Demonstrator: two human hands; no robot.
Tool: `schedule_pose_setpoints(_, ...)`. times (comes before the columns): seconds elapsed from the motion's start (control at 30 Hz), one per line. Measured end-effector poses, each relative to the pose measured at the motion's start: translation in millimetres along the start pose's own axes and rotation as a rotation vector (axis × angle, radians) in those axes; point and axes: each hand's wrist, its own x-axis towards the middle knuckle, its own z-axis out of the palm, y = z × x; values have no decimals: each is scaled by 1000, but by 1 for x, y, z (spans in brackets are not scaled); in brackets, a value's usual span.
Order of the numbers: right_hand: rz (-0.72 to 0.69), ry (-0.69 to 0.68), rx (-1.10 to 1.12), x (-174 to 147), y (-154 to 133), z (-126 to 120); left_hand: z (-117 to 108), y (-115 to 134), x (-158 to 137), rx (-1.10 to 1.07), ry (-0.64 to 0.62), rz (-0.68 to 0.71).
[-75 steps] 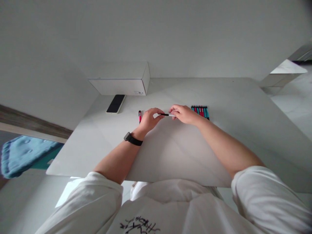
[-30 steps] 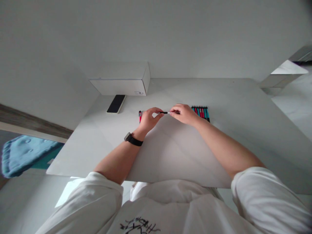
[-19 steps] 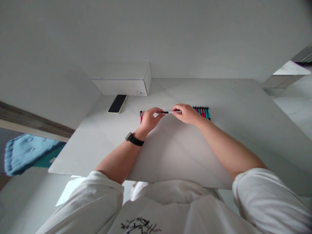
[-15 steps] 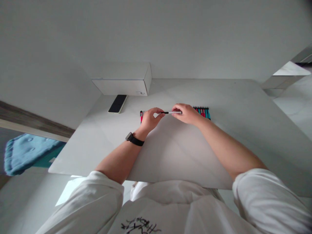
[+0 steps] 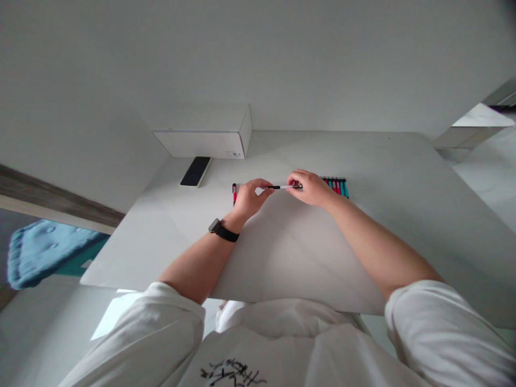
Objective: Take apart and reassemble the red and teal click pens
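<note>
A slim black-and-white pen (image 5: 284, 187) lies level between my two hands, above the table. My left hand (image 5: 250, 196) pinches its black end between thumb and fingers. Around the white end, the fingers of my right hand (image 5: 308, 187) are closed, with a dark tip showing by them. Beside my left hand a red pen with a black end (image 5: 234, 194) lies on the table, partly hidden by that hand. Just past my right hand, a row of several red, teal and dark pens (image 5: 336, 186) lies side by side, partly covered by the hand and wrist.
A white box (image 5: 201, 144) stands against the wall at the back left of the white table (image 5: 193, 236). In front of it lies a phone (image 5: 195, 171), dark screen up. A blue cushioned seat (image 5: 52, 247) is beyond the table's left edge.
My right hand has shifted very slightly to the right along the pen's white end. My left hand keeps its pinch in nearly the same place.
</note>
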Motion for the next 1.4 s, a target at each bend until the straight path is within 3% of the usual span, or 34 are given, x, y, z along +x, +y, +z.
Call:
schedule_pose_setpoints(0.6, -22, -49, -8, 0, 0, -3, -1, 4, 0, -30, -19, -18)
schedule_pose_setpoints(0.87, -44, 8, -21, -1, 0, -1, -1, 3, 0, -24, -16, -19)
schedule_pose_setpoints(1.07, -76, -67, -62, 2, 1, -1, -2, 6, -1, -14, -17, -21)
schedule_pose_setpoints(1.4, -64, 9, -60, -1, -4, -6, -3, 7, -1, -14, -17, -28)
